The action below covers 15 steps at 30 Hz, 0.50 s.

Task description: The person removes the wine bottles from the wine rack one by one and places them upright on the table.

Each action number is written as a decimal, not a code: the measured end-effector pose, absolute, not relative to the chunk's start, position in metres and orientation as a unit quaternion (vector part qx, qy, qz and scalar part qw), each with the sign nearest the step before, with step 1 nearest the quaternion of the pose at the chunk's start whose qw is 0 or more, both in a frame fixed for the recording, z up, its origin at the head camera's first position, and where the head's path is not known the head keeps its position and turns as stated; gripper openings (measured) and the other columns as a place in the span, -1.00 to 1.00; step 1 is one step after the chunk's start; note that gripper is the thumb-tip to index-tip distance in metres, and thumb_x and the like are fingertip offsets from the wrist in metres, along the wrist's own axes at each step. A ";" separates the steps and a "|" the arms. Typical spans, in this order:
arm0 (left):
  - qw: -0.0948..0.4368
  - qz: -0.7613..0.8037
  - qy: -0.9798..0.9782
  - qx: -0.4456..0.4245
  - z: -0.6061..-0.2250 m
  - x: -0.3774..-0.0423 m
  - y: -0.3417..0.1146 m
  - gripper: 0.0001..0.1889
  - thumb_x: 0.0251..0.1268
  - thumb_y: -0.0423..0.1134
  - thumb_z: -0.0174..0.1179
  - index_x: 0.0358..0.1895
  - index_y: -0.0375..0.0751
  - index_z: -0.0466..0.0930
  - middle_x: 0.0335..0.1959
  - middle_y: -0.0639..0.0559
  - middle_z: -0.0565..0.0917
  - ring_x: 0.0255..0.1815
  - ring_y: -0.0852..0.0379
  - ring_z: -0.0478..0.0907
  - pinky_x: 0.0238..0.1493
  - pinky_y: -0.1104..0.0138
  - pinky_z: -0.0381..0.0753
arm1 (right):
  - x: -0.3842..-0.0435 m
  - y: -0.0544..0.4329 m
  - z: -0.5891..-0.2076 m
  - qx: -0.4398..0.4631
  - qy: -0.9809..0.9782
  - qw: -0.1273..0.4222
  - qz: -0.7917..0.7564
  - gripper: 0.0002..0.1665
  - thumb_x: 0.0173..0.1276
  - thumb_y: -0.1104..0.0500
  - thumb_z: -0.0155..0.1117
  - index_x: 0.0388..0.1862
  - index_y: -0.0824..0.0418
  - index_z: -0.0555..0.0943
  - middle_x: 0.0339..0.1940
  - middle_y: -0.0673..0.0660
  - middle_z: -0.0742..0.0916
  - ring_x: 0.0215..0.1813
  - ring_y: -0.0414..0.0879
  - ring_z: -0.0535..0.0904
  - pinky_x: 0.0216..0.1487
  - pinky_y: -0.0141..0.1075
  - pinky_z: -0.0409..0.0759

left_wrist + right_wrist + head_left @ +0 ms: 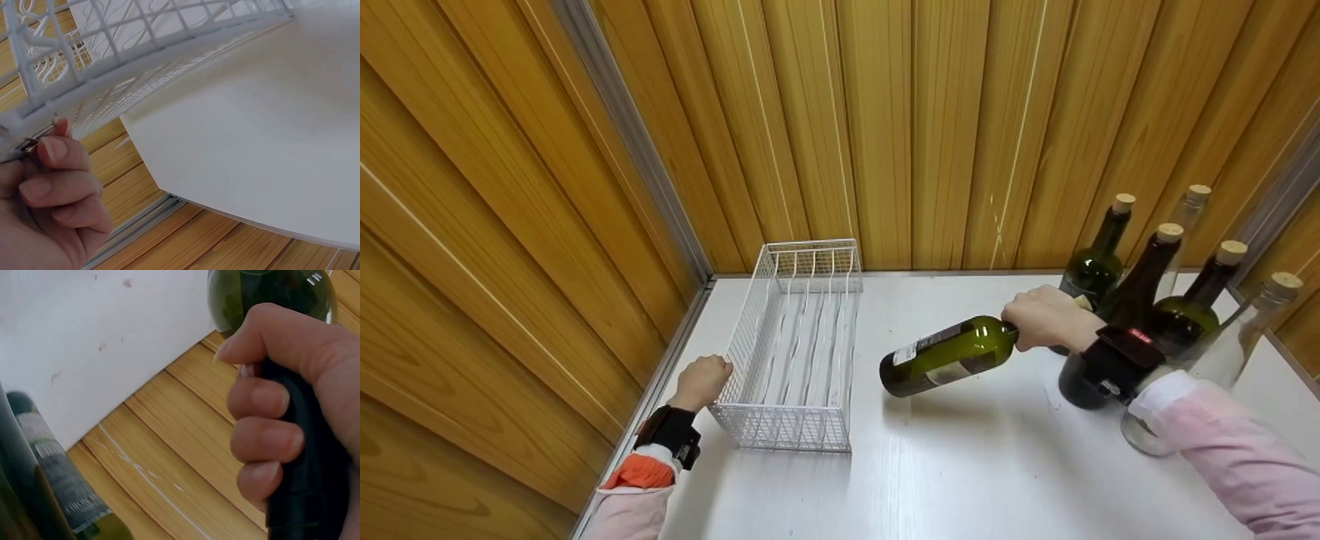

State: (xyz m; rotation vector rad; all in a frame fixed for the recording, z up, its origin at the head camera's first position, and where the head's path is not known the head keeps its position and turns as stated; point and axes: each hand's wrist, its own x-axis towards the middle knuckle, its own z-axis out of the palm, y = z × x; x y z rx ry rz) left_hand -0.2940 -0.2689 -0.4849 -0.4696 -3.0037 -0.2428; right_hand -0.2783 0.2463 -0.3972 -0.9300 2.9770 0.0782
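Note:
A white wire basket [791, 429] stands lengthwise on the left of the white table, with wavy wires along its floor. My left hand [701, 381] grips its near left corner; in the left wrist view the curled fingers [59, 185] meet the rim there. A green wine bottle [949, 356] with a label is held in my right hand [1050, 319] by the neck. It tilts over the table to the right of the basket, its base pointing left and lower. In the right wrist view the thumb and curled fingers [264, 439] wrap round its dark neck.
Several corked bottles, some dark green [1095, 266] and some clear [1234, 337], stand upright on the right of the table [945, 480], close to my right wrist. Wood-panelled walls [930, 135] rise behind the table and on its left.

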 end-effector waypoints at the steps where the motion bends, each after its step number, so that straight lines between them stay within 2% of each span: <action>1: 0.047 -0.079 -0.983 -0.157 -0.485 -0.294 -0.270 -0.73 0.20 -0.37 -0.03 -0.67 -0.32 0.43 -0.67 -0.13 0.47 -0.61 -0.15 0.48 -0.62 0.03 0.45 | -0.279 0.246 -0.394 -0.300 0.953 0.005 0.039 -0.75 -0.30 0.31 0.38 -0.70 0.09 0.47 -0.74 -0.06 0.43 -0.65 -0.11 0.28 -0.64 -0.27 0.25; 9: 0.033 -0.116 -0.985 -0.124 -0.484 -0.296 -0.268 -0.69 0.25 -0.30 -0.05 -0.63 -0.34 0.49 -0.63 -0.18 0.52 -0.54 -0.22 0.51 -0.55 0.01 0.46 | -0.282 0.245 -0.370 -0.306 0.942 -0.040 0.133 -0.71 -0.35 0.36 0.34 -0.75 0.13 0.40 -0.77 0.01 0.43 -0.69 -0.08 0.31 -0.63 -0.22 0.36; 15: 0.013 -0.128 -0.986 -0.101 -0.484 -0.297 -0.269 -0.67 0.27 -0.25 -0.08 -0.59 -0.35 0.51 -0.60 -0.19 0.53 -0.50 -0.20 0.52 -0.53 0.00 0.46 | -0.279 0.251 -0.373 -0.306 0.943 -0.053 0.118 -0.70 -0.36 0.36 0.33 -0.78 0.12 0.37 -0.79 0.00 0.41 -0.71 -0.09 0.31 -0.66 -0.20 0.35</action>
